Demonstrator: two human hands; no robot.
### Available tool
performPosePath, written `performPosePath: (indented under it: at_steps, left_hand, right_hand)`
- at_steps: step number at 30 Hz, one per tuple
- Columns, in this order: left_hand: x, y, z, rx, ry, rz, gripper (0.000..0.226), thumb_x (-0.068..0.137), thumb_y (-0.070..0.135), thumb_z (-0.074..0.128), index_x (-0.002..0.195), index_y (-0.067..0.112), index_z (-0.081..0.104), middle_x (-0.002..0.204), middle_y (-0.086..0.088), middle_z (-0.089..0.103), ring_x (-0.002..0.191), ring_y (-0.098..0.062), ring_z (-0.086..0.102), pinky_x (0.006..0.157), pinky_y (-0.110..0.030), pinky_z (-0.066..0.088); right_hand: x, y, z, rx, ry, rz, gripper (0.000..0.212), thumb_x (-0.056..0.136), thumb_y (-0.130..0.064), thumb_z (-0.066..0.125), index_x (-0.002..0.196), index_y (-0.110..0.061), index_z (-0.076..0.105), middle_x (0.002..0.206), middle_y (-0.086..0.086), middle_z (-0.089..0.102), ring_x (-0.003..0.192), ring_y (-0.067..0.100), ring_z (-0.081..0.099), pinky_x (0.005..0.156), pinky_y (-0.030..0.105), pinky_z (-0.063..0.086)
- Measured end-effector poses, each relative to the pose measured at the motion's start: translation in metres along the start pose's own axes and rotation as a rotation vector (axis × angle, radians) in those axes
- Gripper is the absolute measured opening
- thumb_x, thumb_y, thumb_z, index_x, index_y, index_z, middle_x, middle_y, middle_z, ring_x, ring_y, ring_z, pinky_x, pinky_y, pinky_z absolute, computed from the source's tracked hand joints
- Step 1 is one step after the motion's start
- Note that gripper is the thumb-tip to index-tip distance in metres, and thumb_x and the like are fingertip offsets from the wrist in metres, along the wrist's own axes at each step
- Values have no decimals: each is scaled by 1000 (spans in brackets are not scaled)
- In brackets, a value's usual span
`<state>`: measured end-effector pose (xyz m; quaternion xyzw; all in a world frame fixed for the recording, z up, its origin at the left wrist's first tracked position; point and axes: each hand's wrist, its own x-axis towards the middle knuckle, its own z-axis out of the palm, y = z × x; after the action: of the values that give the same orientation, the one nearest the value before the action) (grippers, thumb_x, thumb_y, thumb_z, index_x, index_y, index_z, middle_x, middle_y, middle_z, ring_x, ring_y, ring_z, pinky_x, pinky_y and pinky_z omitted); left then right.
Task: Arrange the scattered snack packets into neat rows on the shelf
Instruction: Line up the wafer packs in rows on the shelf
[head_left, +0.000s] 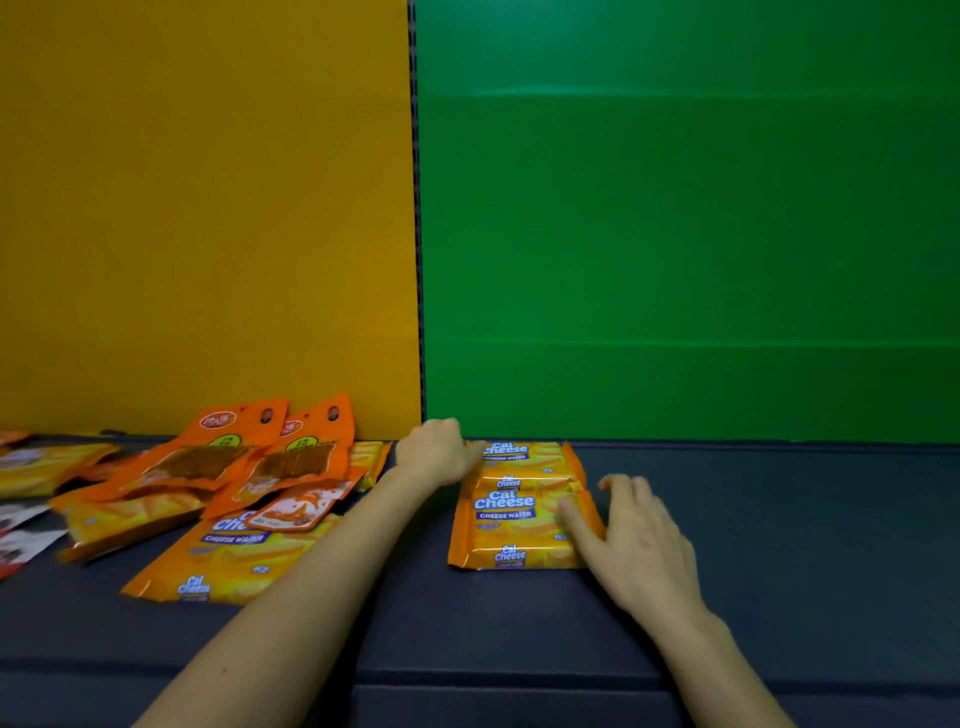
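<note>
Two yellow-orange Cal Cheese wafer packets lie one behind the other on the dark shelf (779, 519) in front of the green panel: a rear packet (524, 457) and a front packet (511, 530). My left hand (436, 452) rests against the left end of the rear packet, its fingers hidden behind the knuckles. My right hand (631, 525) lies with spread, straight fingers against the right edge of the front packet, the index finger on its wrapper. A third Cal Cheese packet (228, 561) lies askew at the left.
A loose heap at the left holds two orange hanging snack pouches (208, 457) (301, 457), a small orange-and-white sachet (301, 506) and more yellow packets (47, 467). Yellow (208, 208) and green (675, 208) back panels stand behind the shelf. Bare shelf stretches to the right.
</note>
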<state>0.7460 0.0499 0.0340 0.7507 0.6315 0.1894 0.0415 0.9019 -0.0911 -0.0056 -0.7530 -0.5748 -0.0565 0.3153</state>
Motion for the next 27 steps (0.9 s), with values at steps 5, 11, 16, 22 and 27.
performPosePath:
  at_steps: [5,11,16,22,27]
  left_hand:
    - [-37,-42,-34,-44,220,89,31,90,43,50,101,18,62,104,-7,67,98,-27,61,75,-33,47]
    - [-75,-135,-67,-102,306,-18,25,88,39,55,92,18,67,96,-6,70,96,-29,63,76,-36,49]
    - [-94,-216,-84,-123,335,-182,24,87,35,58,92,14,68,100,-10,69,100,-32,61,77,-36,45]
    - [-79,-290,-101,-86,271,-233,27,87,38,58,92,12,64,99,-14,68,97,-33,62,79,-38,46]
    - [-49,-323,-114,14,148,-195,46,87,48,53,110,9,59,117,-12,61,109,-29,55,85,-35,44]
  right_hand:
    - [2,-10,-2,67,97,-201,36,93,-41,44,123,-21,49,118,-3,52,110,19,47,89,33,38]
    - [0,-62,2,231,23,-316,28,93,-31,47,120,-24,46,102,-10,59,98,18,58,79,34,43]
    - [6,-121,26,302,-32,-419,28,92,-21,49,120,-13,49,86,-10,53,82,18,55,76,34,41]
    - [23,-184,62,271,-171,-334,31,91,-24,52,120,-12,50,93,-5,55,99,24,58,85,36,44]
    - [42,-226,86,166,-256,-198,46,89,-40,54,124,-11,48,119,6,58,110,26,55,87,35,43]
